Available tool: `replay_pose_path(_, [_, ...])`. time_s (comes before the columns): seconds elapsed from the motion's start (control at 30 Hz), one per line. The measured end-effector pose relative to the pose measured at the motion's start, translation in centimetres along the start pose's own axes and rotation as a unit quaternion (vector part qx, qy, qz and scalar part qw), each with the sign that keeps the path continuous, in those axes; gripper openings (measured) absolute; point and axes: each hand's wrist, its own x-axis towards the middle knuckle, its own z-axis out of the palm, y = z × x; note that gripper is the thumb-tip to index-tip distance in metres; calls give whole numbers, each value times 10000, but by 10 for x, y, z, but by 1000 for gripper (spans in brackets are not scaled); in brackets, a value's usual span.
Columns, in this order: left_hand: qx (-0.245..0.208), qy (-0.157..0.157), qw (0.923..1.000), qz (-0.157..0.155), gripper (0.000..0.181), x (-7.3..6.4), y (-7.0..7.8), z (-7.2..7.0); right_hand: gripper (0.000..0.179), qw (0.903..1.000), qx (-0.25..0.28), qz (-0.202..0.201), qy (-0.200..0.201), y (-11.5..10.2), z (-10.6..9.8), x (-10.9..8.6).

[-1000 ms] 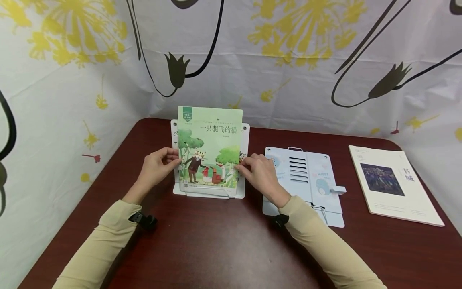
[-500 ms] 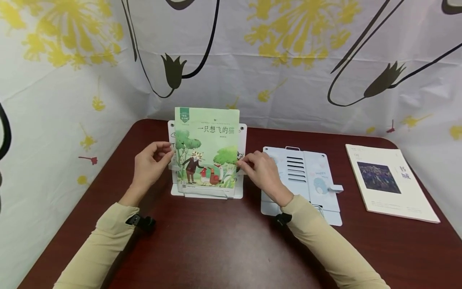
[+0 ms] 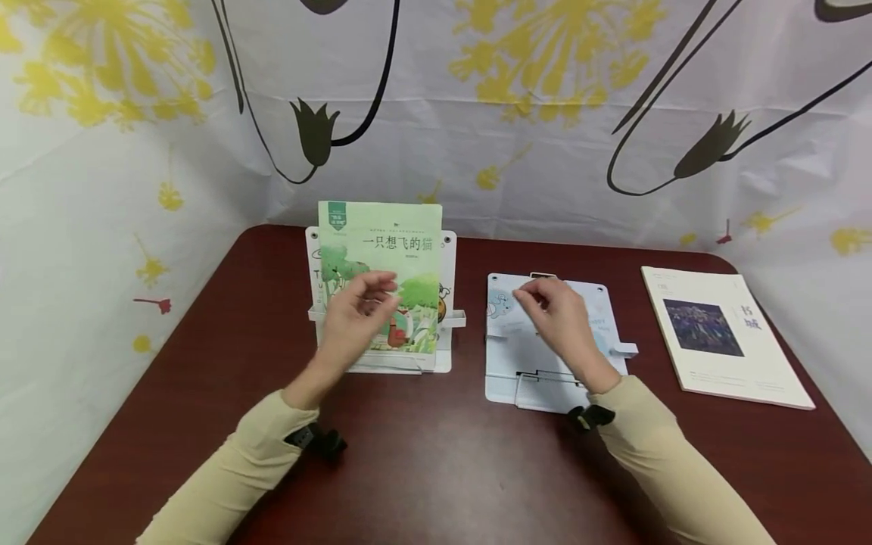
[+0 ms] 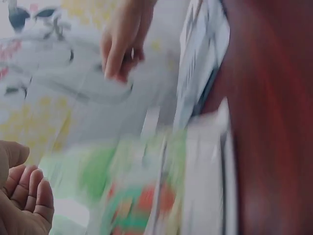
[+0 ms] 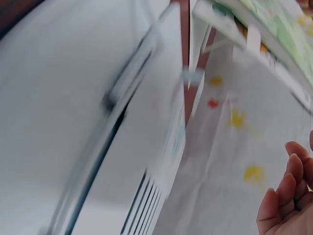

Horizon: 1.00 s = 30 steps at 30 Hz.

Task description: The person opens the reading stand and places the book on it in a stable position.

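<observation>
A green picture book (image 3: 381,227) stands upright on a white book stand (image 3: 444,348), with a wire bar across its lower edge and a clip beside its right side. My left hand (image 3: 354,318) hovers before the book, fingers loosely curled and holding nothing, hiding part of the cover. To the right, a pale blue book stand (image 3: 507,352) lies low on the table, its slots visible in the right wrist view. My right hand (image 3: 562,318) is over this stand, thumb near the bent fingers, with nothing seen between them. The left wrist view is blurred.
A cream-coloured book (image 3: 745,371) with a dark picture on its cover lies flat at the right of the dark red table (image 3: 436,469). A white patterned cloth (image 3: 545,174) hangs behind the table and along its sides.
My left hand has left the book's left edge and moved right, across its front. My right hand has let go of the right side and moved right, over the blue stand.
</observation>
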Motion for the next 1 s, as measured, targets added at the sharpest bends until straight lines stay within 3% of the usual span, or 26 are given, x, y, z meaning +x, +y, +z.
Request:
replay_pose_path(0.17, [-455, -955, 9916, -743, 35, -14, -11, 45, 12, 9982, -371, 411, 250, 27, -32, -20])
replay_pose_path(0.27, [-611, -1443, 9813, -1120, 37, -22, -16, 69, 13, 9957, -500, 779, 64, 42, -49, -36])
replay_pose_path(0.43, [-599, -2047, 9638, -1598, 38, -30, -30, 96, 15, 9856, -406, 1423, -815, 60, -70, -66])
replay_pose_path(0.63, [-418, -2612, 9415, -2089, 34, -31, -45, 115, 18, 9518, 221, 2221, -2104, 72, -83, -90])
replay_pose_path(0.8, [-191, -2857, 9338, -2144, 30, -31, -49, 127, 19, 9304, 737, 2465, -2612, 75, -83, -100])
replay_pose_path(1.0, [194, -3059, 9320, -1933, 27, -29, -48, 142, 23, 9129, 1322, 2767, -2694, 74, -80, -105])
